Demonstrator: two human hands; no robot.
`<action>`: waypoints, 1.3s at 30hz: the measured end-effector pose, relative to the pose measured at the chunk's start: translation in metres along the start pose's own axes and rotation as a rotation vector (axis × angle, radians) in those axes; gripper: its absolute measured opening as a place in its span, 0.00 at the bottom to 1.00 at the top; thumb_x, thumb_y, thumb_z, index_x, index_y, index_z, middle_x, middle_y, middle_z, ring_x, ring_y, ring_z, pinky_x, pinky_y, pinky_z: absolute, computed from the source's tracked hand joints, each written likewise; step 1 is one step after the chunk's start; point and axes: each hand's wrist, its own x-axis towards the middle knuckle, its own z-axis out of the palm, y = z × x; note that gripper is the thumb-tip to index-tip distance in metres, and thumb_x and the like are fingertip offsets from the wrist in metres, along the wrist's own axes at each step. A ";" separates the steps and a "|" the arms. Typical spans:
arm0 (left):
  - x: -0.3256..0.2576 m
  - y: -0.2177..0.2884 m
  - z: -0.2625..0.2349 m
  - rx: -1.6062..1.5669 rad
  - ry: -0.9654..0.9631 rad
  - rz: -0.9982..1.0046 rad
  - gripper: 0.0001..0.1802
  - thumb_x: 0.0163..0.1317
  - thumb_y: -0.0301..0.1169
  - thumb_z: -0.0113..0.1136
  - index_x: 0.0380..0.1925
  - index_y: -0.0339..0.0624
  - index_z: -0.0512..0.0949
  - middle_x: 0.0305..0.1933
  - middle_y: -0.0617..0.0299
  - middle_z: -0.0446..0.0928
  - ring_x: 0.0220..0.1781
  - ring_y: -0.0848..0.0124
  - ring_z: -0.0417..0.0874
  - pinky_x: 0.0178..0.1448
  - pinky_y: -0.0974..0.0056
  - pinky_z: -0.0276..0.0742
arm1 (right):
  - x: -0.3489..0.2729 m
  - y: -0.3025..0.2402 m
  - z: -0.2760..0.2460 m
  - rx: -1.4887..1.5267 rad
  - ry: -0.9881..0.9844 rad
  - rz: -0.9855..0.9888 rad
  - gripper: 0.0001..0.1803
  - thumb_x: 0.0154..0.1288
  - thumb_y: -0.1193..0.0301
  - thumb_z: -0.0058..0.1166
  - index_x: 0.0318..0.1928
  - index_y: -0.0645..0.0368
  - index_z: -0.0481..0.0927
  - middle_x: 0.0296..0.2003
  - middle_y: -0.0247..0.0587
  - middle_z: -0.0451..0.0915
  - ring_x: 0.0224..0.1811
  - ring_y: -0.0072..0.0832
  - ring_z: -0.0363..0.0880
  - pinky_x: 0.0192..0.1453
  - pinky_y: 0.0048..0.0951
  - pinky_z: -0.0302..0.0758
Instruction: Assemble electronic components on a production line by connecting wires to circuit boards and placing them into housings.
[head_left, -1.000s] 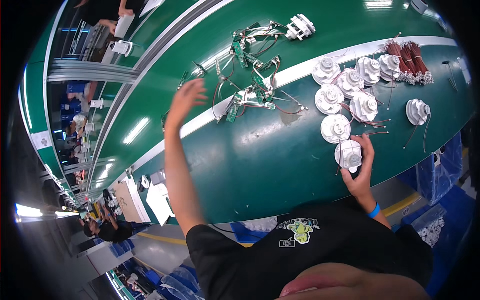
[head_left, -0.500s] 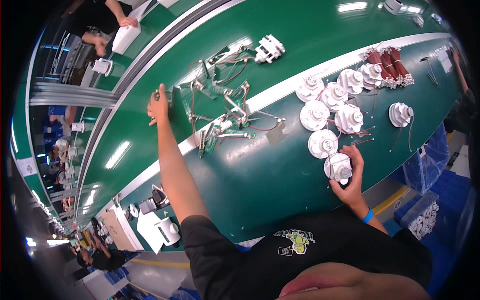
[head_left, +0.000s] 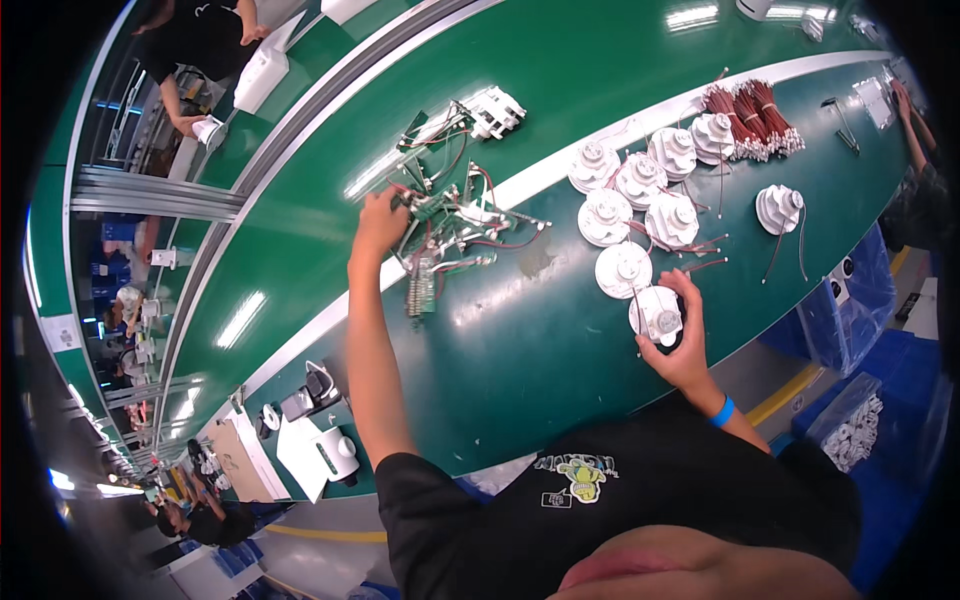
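Observation:
On the seam between the bright green surface and the darker bench lies a tangled pile of green circuit boards [head_left: 455, 215] with red and black wires. My left hand [head_left: 380, 222] is at the pile's left edge, its fingers curled against the boards and partly hidden. At the front of a cluster of white round housings [head_left: 622, 270], my right hand [head_left: 685, 335] grips a white round motor housing [head_left: 656, 315] resting on the bench, thumb and fingers around its right side. Thin wires hang from several housings.
Bundles of red-brown wires [head_left: 755, 118] lie beyond the housings. One separate housing [head_left: 780, 208] stands to the right. A white ribbed part [head_left: 496, 112] lies behind the boards. At the lower left are a white device [head_left: 335, 455] and papers. Other people work across and at right.
My left hand has moved right and in against the boards, and the pile is bunched closer together. My right hand stays on the same housing. The whole view has shifted slightly.

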 end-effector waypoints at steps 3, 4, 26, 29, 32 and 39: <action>-0.037 0.008 -0.012 -0.162 -0.293 0.212 0.22 0.58 0.31 0.52 0.55 0.50 0.74 0.53 0.46 0.70 0.57 0.48 0.71 0.65 0.56 0.66 | 0.002 0.000 0.000 -0.009 0.000 -0.025 0.47 0.46 0.72 0.66 0.67 0.65 0.56 0.59 0.55 0.65 0.62 0.43 0.69 0.64 0.39 0.66; -0.053 0.016 -0.010 -0.131 -0.288 0.247 0.22 0.59 0.31 0.53 0.55 0.48 0.74 0.54 0.46 0.70 0.57 0.49 0.71 0.65 0.56 0.66 | 0.003 0.001 -0.001 -0.009 0.006 -0.024 0.47 0.46 0.72 0.66 0.67 0.65 0.57 0.59 0.55 0.65 0.62 0.43 0.69 0.64 0.39 0.66; 0.094 0.039 -0.009 -0.063 0.117 -0.011 0.39 0.60 0.57 0.46 0.65 0.41 0.64 0.73 0.48 0.53 0.77 0.51 0.46 0.74 0.33 0.36 | 0.008 0.017 0.008 0.071 -0.116 -0.051 0.43 0.56 0.75 0.57 0.70 0.66 0.51 0.68 0.52 0.57 0.71 0.43 0.56 0.74 0.43 0.49; 0.097 0.064 0.031 -0.224 0.160 -0.044 0.39 0.61 0.58 0.41 0.63 0.41 0.66 0.70 0.47 0.59 0.75 0.51 0.50 0.73 0.31 0.26 | 0.006 0.012 -0.008 -0.035 -0.088 -0.055 0.43 0.57 0.72 0.57 0.70 0.67 0.51 0.68 0.53 0.57 0.71 0.44 0.56 0.74 0.44 0.50; 0.071 0.067 0.037 -0.188 0.117 -0.013 0.32 0.61 0.52 0.47 0.60 0.44 0.70 0.67 0.48 0.62 0.73 0.52 0.55 0.74 0.34 0.30 | 0.003 0.015 -0.014 -0.057 -0.088 -0.060 0.42 0.58 0.72 0.57 0.70 0.67 0.51 0.68 0.53 0.57 0.71 0.43 0.55 0.74 0.43 0.49; 0.006 0.064 0.029 0.003 0.158 -0.002 0.28 0.61 0.54 0.47 0.51 0.49 0.78 0.56 0.46 0.73 0.62 0.49 0.70 0.63 0.46 0.65 | 0.001 0.005 -0.011 -0.028 -0.019 -0.043 0.40 0.54 0.78 0.56 0.68 0.67 0.55 0.67 0.51 0.59 0.70 0.39 0.57 0.74 0.38 0.51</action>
